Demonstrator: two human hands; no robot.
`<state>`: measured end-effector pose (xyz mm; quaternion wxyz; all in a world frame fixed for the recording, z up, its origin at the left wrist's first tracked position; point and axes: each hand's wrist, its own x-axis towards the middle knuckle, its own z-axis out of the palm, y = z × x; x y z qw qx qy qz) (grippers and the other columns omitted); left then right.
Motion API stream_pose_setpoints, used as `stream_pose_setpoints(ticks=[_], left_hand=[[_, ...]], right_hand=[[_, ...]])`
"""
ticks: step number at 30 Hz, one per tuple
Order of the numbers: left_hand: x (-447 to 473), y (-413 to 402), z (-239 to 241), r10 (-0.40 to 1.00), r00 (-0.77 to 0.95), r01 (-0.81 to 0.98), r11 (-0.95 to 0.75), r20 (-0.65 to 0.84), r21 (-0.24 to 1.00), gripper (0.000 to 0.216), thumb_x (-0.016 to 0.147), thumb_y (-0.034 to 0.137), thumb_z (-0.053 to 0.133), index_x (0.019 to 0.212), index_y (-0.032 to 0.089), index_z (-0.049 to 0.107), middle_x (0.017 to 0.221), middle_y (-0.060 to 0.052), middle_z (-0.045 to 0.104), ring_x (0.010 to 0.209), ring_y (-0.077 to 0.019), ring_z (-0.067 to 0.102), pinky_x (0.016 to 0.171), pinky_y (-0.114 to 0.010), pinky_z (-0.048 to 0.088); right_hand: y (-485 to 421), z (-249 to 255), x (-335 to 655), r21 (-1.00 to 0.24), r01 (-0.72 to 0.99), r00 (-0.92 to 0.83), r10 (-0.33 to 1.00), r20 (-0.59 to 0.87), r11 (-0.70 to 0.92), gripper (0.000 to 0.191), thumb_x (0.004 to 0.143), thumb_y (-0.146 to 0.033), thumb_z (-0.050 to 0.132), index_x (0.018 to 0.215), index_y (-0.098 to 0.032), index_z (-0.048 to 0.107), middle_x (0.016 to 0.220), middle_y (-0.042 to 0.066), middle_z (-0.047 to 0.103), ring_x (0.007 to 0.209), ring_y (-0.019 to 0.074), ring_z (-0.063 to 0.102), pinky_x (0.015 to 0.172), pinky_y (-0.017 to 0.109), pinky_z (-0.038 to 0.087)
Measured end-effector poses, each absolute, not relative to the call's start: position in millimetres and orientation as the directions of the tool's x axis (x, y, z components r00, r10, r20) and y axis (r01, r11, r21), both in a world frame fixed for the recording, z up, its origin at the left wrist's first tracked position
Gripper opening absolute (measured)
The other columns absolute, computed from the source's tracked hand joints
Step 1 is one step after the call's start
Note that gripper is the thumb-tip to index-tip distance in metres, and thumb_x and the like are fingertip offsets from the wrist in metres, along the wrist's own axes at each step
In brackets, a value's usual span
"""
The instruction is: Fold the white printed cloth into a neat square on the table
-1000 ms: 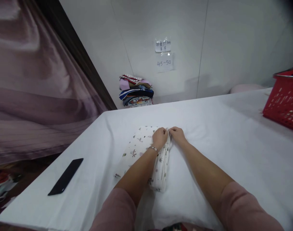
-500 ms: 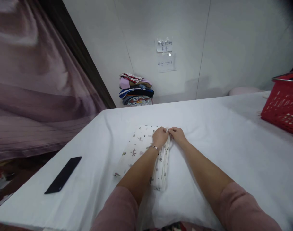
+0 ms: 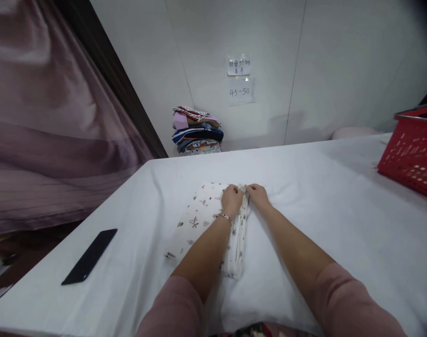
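Note:
A white cloth [image 3: 194, 220] printed with small plants and figures lies folded on the table, its right side gathered in several narrow layers. My left hand [image 3: 232, 200], with a bracelet at the wrist, pinches the far end of those layers. Close beside it, my right hand [image 3: 258, 194] has its fingers closed on the cloth's far right corner. My left forearm crosses over the cloth and hides part of its middle.
The table [image 3: 322, 201] has a white cover. At left lies a flat black phone-like object [image 3: 90, 256]. A red plastic basket [image 3: 409, 154] stands at right. Folded fabrics [image 3: 198, 131] are piled beyond the far edge by the wall. A pinkish curtain [image 3: 52, 117] hangs at left.
My hands have drawn slightly apart at the cloth's far end, and more of the gathered layers shows between them. The whole view has shifted a little.

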<state>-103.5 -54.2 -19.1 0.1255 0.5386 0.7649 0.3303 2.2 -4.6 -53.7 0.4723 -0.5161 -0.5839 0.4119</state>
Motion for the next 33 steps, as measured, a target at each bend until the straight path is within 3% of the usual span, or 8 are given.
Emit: stream_pose_setpoints(ticks=[8,16,25,33], left_hand=[[-101.0,-57.4,-23.3,0.878,-0.337,0.830,0.106,0.340,0.548,0.009,0.082,0.026,0.047,0.085,0.021,0.054,0.085,-0.002,0.061,0.077,-0.0155,0.055,0.067,-0.027,0.038],[-98.5,-62.1,-19.3,0.922,-0.214,0.884,0.042,0.322,0.466,0.008,0.084,0.023,0.047,0.087,0.022,0.054,0.094,-0.003,0.057,0.084,-0.0147,0.054,0.069,-0.025,0.039],[-100.1,-62.0,-22.9,0.902,-0.222,0.856,-0.002,0.369,0.517,0.014,0.084,0.024,0.046,0.089,0.021,0.058,0.094,-0.003,0.060,0.087,-0.0155,0.054,0.075,-0.026,0.040],[-109.8,-56.1,-25.2,0.907,-0.238,0.748,-0.056,0.347,0.661,0.027,0.078,0.009,0.043,0.088,0.021,0.065,0.097,-0.002,0.064,0.094,-0.0136,0.056,0.086,-0.025,0.042]], right_hand=[[-8.3,-51.0,2.2,-0.985,0.119,-0.022,0.992,0.124,0.126,0.020,0.063,-0.034,0.054,0.062,-0.017,0.063,0.059,0.001,0.061,0.060,0.0149,0.052,0.058,0.026,0.039],[-13.3,-49.2,-0.1,-0.992,-0.015,-0.092,0.988,0.125,0.125,0.015,0.062,-0.031,0.055,0.061,-0.017,0.061,0.055,-0.001,0.057,0.056,0.0133,0.049,0.056,0.026,0.040],[-13.1,-48.2,-0.1,-0.990,-0.047,-0.134,0.982,0.137,0.132,0.013,0.064,-0.031,0.057,0.063,-0.018,0.059,0.052,-0.002,0.055,0.051,0.0132,0.049,0.053,0.026,0.039],[-17.2,-43.5,0.7,-0.988,-0.103,-0.145,0.981,0.129,0.114,0.022,0.061,-0.037,0.063,0.072,-0.017,0.059,0.054,-0.003,0.054,0.051,0.0121,0.047,0.051,0.025,0.037]])
